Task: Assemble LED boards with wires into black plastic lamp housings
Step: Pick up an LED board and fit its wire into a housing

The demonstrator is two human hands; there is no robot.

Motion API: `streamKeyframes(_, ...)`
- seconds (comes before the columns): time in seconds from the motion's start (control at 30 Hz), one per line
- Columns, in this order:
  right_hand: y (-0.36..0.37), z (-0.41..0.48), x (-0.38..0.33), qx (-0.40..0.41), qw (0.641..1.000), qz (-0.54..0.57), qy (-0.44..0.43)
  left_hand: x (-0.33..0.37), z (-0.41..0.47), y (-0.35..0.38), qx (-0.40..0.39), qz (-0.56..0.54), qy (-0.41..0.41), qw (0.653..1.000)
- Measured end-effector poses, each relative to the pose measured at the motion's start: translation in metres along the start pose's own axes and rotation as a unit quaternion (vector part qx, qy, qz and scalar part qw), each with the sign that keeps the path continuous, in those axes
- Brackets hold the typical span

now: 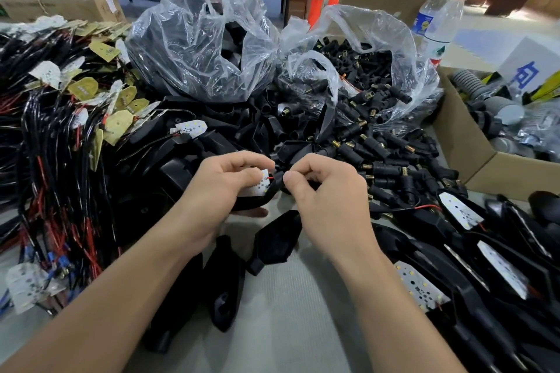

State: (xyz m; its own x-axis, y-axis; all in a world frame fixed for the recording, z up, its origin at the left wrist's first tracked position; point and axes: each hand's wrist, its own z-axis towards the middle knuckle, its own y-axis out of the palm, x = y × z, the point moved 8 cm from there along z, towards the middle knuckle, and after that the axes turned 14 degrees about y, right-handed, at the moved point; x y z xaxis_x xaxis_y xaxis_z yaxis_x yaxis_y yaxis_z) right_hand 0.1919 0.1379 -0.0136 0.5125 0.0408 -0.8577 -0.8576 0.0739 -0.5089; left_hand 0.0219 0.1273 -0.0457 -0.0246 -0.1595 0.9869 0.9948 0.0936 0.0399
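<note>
Near centre, the left hand (224,188) grips the black plastic lamp housing (257,200), the white LED board (262,183) lying in it. The right hand (327,194) pinches the housing's narrow neck, probably trapping the thin red wire (271,179). Feed the wire gently and keep the board flat.

Grey table (297,321): blk housings (274,244), wired LED bds (118,127), 2 plastic bags (197,48), cardboard box (466,154)

Forearms are bare down to left hand (218,188) and right hand (328,191) (short nails).
</note>
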Motion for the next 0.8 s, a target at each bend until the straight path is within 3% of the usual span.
streamKeyframes(0.3, -0.001, 0.001, 0.004, -0.019, 0.999, 0.038, 0.031, 0.017, 0.005, -0.005, -0.009, -0.055, 0.094, 0.994)
streamKeyframes(0.53, -0.009, 0.003, 0.004, 0.009, 0.993, 0.108, 0.039, -0.004, 0.000, 0.006, -0.003, -0.221, -0.074, 0.973)
streamKeyframes(0.8, -0.005, 0.005, 0.007, -0.026, 0.998, 0.053, 0.037, -0.003, 0.004, 0.004, -0.006, -0.223, -0.044, 0.974)
